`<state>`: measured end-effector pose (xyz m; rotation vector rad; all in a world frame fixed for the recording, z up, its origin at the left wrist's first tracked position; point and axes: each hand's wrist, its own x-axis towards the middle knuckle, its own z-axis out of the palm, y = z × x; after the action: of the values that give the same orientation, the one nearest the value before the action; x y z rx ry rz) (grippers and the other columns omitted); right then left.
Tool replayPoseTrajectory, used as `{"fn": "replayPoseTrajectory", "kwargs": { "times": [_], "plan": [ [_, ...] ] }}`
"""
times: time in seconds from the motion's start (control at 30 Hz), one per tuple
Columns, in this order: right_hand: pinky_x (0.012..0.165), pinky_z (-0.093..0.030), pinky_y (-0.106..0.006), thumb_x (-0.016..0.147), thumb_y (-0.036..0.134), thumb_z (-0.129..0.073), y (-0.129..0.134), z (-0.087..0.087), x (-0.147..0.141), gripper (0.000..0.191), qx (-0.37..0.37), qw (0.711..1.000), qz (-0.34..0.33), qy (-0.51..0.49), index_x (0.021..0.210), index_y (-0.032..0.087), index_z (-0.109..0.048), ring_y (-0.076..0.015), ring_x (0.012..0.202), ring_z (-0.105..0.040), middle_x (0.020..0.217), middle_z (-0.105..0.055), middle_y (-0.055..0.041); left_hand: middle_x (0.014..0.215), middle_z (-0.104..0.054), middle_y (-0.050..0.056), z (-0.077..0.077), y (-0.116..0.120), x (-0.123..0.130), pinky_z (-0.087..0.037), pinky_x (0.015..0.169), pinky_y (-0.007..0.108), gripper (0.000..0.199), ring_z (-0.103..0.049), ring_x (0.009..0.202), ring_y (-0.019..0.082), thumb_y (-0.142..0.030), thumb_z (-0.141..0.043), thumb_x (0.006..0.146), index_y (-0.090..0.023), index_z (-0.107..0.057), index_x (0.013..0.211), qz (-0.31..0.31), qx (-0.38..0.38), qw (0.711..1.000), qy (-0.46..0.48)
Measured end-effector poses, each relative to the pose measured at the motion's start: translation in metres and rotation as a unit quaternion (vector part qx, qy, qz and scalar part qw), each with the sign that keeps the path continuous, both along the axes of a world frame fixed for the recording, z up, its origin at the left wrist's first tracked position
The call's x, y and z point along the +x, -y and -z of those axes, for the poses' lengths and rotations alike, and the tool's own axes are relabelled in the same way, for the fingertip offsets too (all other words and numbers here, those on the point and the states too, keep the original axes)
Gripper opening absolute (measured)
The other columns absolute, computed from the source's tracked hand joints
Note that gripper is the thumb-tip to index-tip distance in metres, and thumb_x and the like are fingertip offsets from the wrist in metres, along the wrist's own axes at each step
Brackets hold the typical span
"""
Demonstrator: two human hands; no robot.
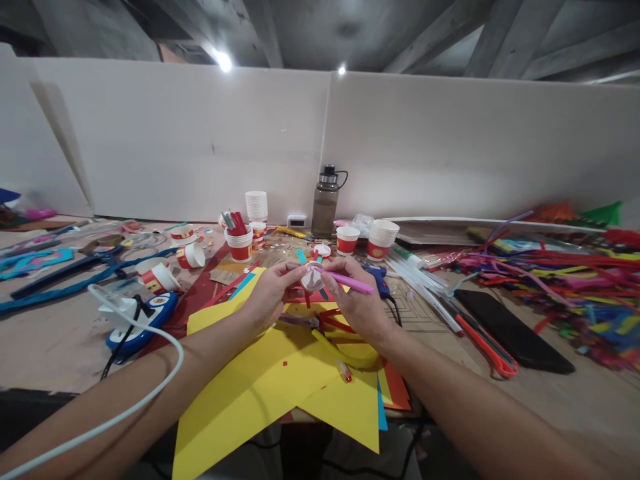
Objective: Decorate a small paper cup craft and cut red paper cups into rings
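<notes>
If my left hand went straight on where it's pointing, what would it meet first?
Most likely the white round piece right at the fingertips of your left hand; your right hand looks next beyond it, though depth is unclear.

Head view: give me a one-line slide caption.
Left hand and right hand hold a white round piece above yellow sheets, a pink stick in the right, a bottle standing behind.

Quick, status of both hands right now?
Left hand: closed, holding the white round piece.
Right hand: closed, holding the pink stick; whether it also grips the piece is unclear.
</notes>
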<state>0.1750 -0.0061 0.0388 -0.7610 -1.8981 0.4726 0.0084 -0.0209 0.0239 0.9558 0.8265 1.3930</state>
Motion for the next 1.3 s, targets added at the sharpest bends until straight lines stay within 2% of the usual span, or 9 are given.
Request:
{"fn": "replayPoseTrajectory", "kwargs": {
  "times": [1.3],
  "plan": [
    [0.07,-0.044,-0.029,0.087,0.035,-0.056,-0.0006,0.0013,0.0006,0.015,-0.004,1.0,0.001,0.013,0.088,0.02,-0.059,-0.0159,0.077,-0.056,0.084,-0.062,-0.0033,0.083,-0.063,0.005,0.0005,0.0001,0.0005,-0.053,0.063,0.027,0.029,-0.063,0.068,0.013,-0.034,-0.071,0.071,-0.012,-0.059,0.086,0.003,-0.007,1.0,-0.008]
  ]
}}
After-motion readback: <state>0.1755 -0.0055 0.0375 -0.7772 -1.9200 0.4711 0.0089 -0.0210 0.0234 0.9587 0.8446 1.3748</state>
